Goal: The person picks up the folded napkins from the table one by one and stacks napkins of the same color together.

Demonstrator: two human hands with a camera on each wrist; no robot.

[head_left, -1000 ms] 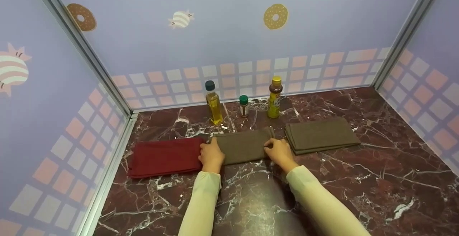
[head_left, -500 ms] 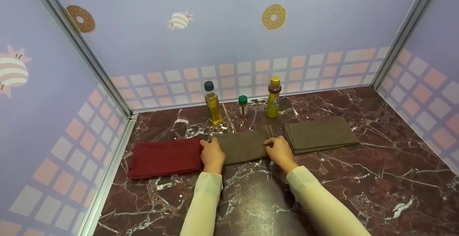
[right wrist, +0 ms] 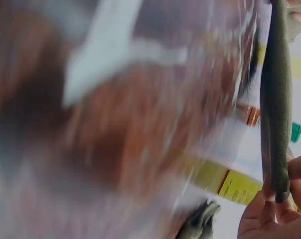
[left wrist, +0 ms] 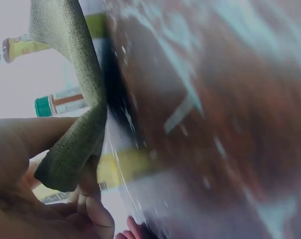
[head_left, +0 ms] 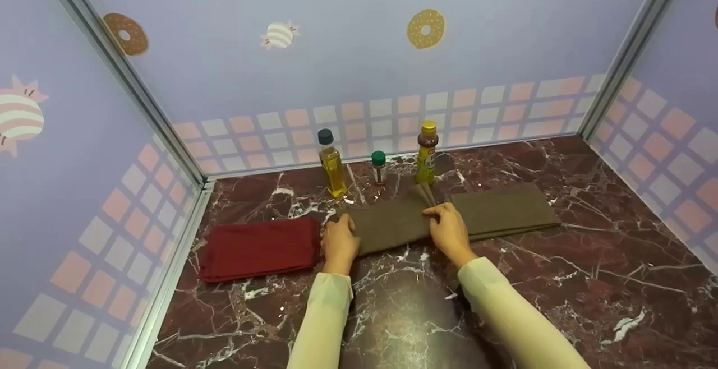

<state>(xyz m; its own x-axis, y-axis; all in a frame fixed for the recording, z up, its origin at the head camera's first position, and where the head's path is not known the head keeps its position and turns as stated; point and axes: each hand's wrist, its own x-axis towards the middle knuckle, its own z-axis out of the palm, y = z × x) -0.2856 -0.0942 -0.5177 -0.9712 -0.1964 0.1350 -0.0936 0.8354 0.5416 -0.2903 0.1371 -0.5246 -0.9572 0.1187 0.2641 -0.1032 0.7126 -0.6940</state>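
Between my two hands stretches a folded olive-brown cloth (head_left: 387,226). My left hand (head_left: 340,243) pinches its left end; in the left wrist view, thumb and fingers close round the folded edge of the cloth (left wrist: 83,79). At the other end, my right hand (head_left: 450,233) pinches the right edge, with the layers fanning a little at the far corner. Both wrist views show the cloth (right wrist: 276,99) raised off the tabletop. A second folded olive cloth (head_left: 505,212) lies just right of my right hand, and the held cloth's end overlaps it in the head view. Left of my left hand is a folded red cloth (head_left: 258,251).
Behind the cloths stand an oil bottle (head_left: 335,174), a small green-capped jar (head_left: 379,171) and a yellow-capped bottle (head_left: 427,156). The dark red marbled tabletop (head_left: 561,296) meets patterned panels (head_left: 359,66) at the back and sides.
Both hands have shifted right with the held cloth, whose right end now reaches the other olive cloth. My left hand has drawn away from the red cloth's edge.
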